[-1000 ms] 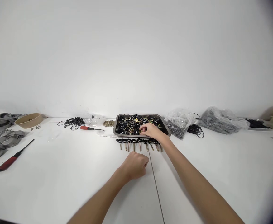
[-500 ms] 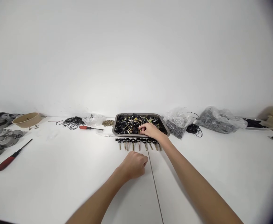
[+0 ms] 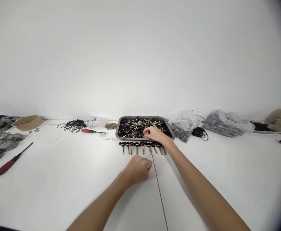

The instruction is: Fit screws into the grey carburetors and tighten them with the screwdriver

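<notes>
White table [image 3: 58, 199] is backed by a white wall [image 3: 131, 57]. At far left, grey parts [image 3: 5, 144] are heaped, any markings too small to be read, near a red-handled screwdriver [image 3: 9, 165]. At centre, the left hand [image 3: 138, 169] is curled into a fist, its contents hidden, just below a row of black-headed parts [image 3: 137, 145]. Among similar parts [image 3: 131, 126] in a metal tray [image 3: 144, 117], the right hand [image 3: 153, 133] is bent down; its grip cannot be told. Farther right, clear bags [image 3: 183, 125] are placed.
</notes>
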`<state>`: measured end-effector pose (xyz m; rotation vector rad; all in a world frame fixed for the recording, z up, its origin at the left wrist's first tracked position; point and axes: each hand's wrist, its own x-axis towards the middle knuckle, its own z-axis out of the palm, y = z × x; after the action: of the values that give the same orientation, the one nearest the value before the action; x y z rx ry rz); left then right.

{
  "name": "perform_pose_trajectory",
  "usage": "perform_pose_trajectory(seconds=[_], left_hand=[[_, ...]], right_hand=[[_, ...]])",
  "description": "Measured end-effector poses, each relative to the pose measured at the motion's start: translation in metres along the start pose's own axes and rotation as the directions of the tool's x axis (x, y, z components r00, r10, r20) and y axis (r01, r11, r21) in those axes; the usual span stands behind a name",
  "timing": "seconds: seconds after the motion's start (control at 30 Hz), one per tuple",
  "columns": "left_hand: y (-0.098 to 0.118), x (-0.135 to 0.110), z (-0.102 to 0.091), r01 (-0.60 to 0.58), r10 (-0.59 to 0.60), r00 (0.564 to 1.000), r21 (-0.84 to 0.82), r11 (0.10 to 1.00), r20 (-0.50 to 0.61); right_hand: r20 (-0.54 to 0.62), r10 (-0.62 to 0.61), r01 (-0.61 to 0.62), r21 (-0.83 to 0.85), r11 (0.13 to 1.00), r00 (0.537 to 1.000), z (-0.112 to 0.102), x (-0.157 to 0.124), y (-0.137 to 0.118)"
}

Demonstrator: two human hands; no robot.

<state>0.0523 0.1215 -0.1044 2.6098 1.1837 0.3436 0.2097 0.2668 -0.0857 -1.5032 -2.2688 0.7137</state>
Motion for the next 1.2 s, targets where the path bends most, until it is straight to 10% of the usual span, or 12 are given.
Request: perform_pose_trajectory(seconds=[1.2], left_hand=[[-0.0006, 0.0002, -0.0013, -0.009, 0.009, 1.0, 0.007, 1.0, -0.001]], right_hand=[[0.073, -0.07, 0.079, -0.115, 0.99, 0.995, -0.0058, -0.0046, -0.0046]])
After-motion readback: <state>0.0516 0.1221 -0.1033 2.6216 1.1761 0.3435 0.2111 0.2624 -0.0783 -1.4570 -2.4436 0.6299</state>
